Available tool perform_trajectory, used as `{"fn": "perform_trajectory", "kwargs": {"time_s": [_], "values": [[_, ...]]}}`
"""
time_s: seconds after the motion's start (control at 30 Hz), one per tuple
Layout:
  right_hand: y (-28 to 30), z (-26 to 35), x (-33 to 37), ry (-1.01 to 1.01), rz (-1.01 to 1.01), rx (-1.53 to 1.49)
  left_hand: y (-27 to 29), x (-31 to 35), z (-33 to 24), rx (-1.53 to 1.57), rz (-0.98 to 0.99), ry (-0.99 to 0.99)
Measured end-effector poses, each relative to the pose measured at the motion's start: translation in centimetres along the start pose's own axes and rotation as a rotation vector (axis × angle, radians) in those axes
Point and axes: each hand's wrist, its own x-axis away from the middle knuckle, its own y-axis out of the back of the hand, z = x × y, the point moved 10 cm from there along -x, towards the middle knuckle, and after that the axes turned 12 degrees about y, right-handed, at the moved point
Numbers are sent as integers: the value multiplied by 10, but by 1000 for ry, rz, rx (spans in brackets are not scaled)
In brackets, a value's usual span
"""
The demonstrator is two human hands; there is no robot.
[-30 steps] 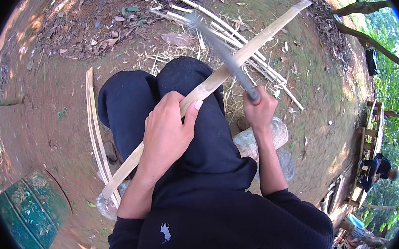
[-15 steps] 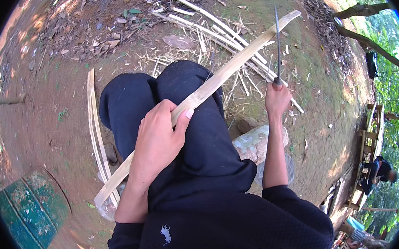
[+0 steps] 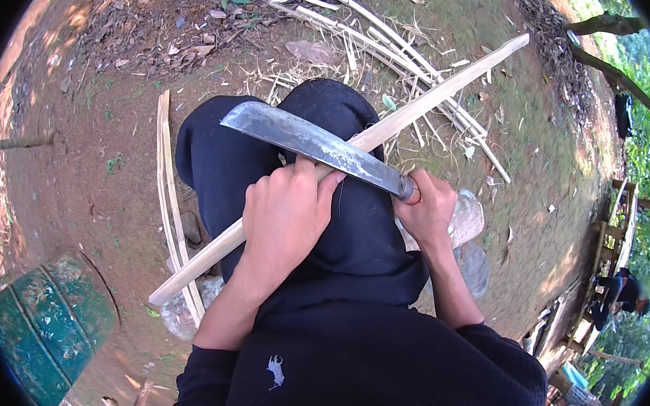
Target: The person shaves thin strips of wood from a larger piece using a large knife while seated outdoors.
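A long pale strip of split bamboo or wood (image 3: 453,86) slants across my lap, from the lower left to the upper right. My left hand (image 3: 284,218) is closed around it near its middle, with the thumb along the strip. The handle of a machete (image 3: 309,145) is gripped in my right hand (image 3: 426,209), to the right of my thighs. Its broad grey blade points up and left over my knees and crosses the strip just beyond my left fingers. Whether the edge touches the strip, I cannot tell.
Several split strips (image 3: 380,34) and shavings lie on the ground beyond my knees. Two more strips (image 3: 169,192) lie to my left. A green metal drum (image 3: 56,323) stands at the lower left. Another person (image 3: 614,292) is by a wooden structure at the far right.
My right hand has come in toward my lap, swinging the machete from pointing away to lying across the strip. The strip, still in my left hand, has rolled a little and shifted right.
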Motion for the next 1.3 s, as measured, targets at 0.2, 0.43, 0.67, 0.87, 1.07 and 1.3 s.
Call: {"fn": "perform_trajectory", "kwargs": {"time_s": [0.2, 0.43, 0.67, 0.87, 1.07, 1.3], "values": [[1, 15, -3, -63, 30, -31, -2, 18, -12, -18, -221, -71], [-6, 10, -4, -96, 59, -6, -1, 23, -18, -32, -334, -148], [-2, -39, -1, 4, -65, 201, -5, 20, -15, -60, -257, -86], [40, -169, 17, -648, -113, 354, 2, 22, -11, -122, -276, -92], [-1, -97, 10, -389, -80, -57, 0, 16, -19, -95, -260, -103], [-5, 20, -23, 41, 9, -30, -2, 17, -7, -9, -287, -125]]}}
